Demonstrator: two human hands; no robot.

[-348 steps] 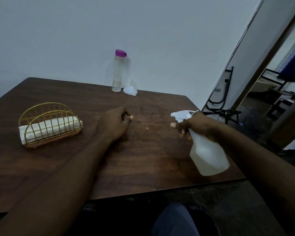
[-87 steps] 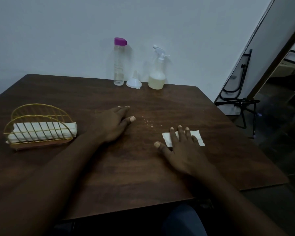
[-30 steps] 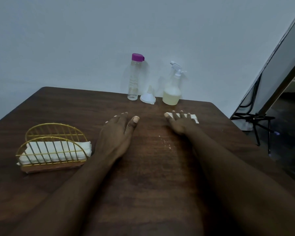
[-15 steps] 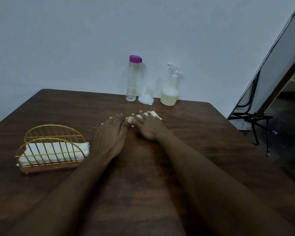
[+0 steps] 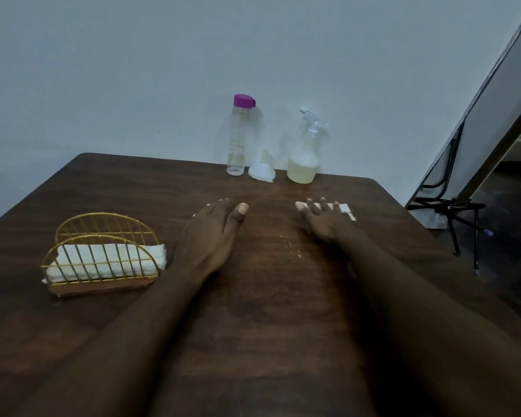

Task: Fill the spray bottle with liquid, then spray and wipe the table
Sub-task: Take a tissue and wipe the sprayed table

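The dark wooden surface [image 5: 268,311] stood against a pale wall. The right hand [image 5: 324,219] lay flat, palm down, with its fingers spread, pressing a folded white tissue [image 5: 346,210] onto the surface toward the far right corner; only the tissue's far and right margins showed past the fingertips. The left hand [image 5: 212,233] rested flat and opened, palm down, near the middle of the surface, holding nothing, its thumb set apart from the other fingers. Between the two hands, slightly nearer the right forearm, a sprinkle of pale crumbs [image 5: 292,248] lay on the wood.

Along the far edge, by the wall, three things stood in a row. The spray bottle [image 5: 304,155] was upright at the right end of the row, white trigger head on, with yellowish liquid filling its lower part. Just beside it to the left sat a small white funnel [image 5: 262,173], wide mouth down and spout up. Left of the funnel stood a clear, narrow bottle [image 5: 238,139] with a purple cap, looking nearly empty.

Near the left edge sat a gold wire napkin holder [image 5: 103,254] on a wooden base, with a stack of white napkins [image 5: 109,261] lying inside it. Beyond the right edge, a black metal stand [image 5: 451,212] stood on the floor.
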